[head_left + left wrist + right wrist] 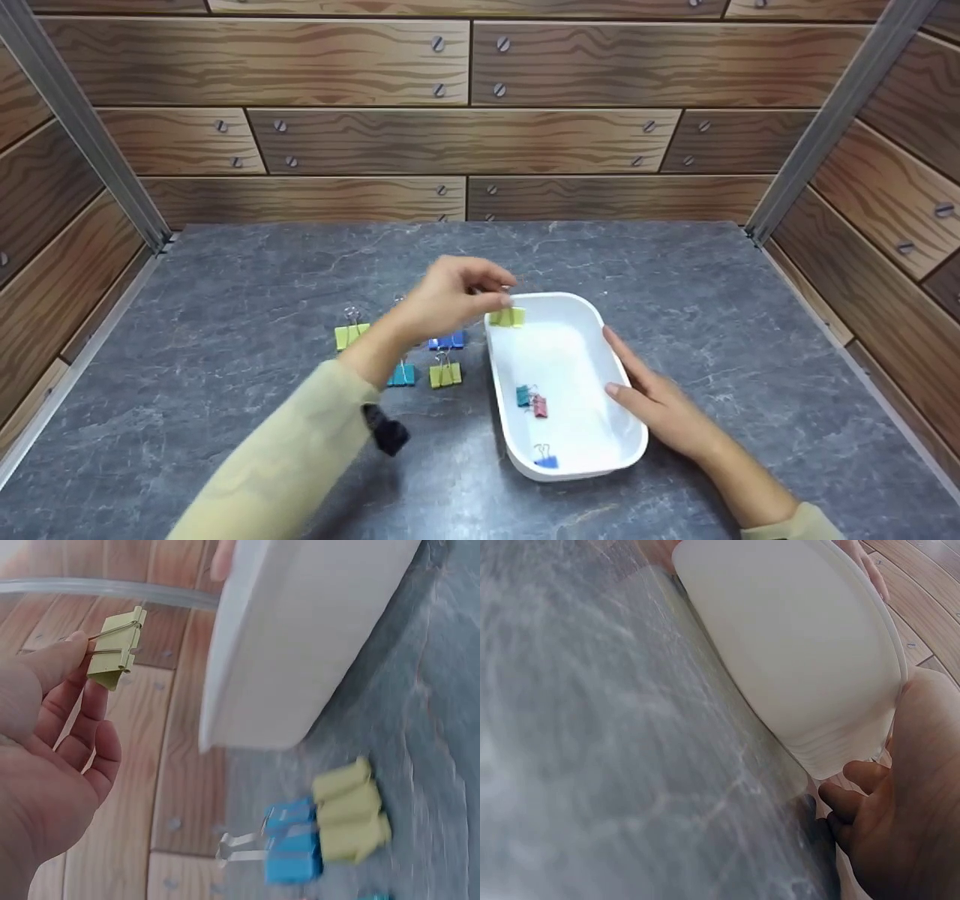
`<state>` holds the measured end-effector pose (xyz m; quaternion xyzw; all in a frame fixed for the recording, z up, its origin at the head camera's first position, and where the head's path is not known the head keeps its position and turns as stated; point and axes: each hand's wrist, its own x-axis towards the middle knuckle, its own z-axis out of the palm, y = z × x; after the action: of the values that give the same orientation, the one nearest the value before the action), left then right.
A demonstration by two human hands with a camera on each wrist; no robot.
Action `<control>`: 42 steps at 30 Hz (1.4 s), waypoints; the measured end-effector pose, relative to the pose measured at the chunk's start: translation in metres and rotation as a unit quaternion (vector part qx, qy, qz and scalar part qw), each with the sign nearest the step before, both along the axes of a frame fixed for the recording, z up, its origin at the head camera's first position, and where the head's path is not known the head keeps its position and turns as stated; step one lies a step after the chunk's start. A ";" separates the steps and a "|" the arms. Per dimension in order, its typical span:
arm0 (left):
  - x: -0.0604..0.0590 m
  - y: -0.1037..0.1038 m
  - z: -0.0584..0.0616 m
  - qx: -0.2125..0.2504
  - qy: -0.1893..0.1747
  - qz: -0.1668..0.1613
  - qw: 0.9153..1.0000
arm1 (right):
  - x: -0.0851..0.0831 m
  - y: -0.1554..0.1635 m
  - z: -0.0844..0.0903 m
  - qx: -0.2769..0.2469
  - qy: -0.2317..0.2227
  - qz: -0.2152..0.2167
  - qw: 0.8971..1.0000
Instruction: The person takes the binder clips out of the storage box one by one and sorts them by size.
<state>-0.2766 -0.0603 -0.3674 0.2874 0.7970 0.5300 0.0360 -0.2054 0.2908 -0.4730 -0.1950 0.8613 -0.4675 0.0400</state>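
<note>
A yellow-green clip (508, 317) is pinched by its wire handles in the left hand (450, 296); it is held just over the far left corner of the white tray (592, 315); in the left wrist view the same clip (116, 649) is seen gripped between thumb and fingertips (75, 652). The right hand (660, 401) is laid against the right rim of the tray, with its fingers straight and nothing gripped. Inside the tray, near its middle, a teal clip (523, 396) and a pink clip (539, 406) are seen touching; a blue clip (545, 459) is lying at the tray's near end. On the grey worktop (225, 315), left of the tray, more clips are lying: a yellow one (350, 334), a blue one (448, 341), a teal one (401, 373) and a yellow one (445, 373).
</note>
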 end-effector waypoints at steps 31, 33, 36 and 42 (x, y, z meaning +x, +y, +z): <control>0.035 -0.148 -0.040 -0.030 -0.030 0.134 0.990 | 0.000 0.002 0.001 0.000 0.001 0.000 1.000; 0.037 -0.153 -0.044 -0.029 -0.033 0.137 0.990 | 0.000 0.002 0.001 0.002 0.003 0.000 1.000; 0.040 -0.160 -0.051 -0.027 -0.040 0.141 0.989 | -0.001 0.000 0.002 0.000 0.001 0.003 1.000; 0.045 -0.172 -0.065 -0.022 -0.052 0.151 0.987 | -0.002 -0.002 0.001 0.003 0.001 0.007 1.000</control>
<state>-0.2317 -0.2320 -0.4320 0.1345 0.8396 0.5264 0.0033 -0.2070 0.2885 -0.4720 -0.2015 0.8614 -0.4643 0.0436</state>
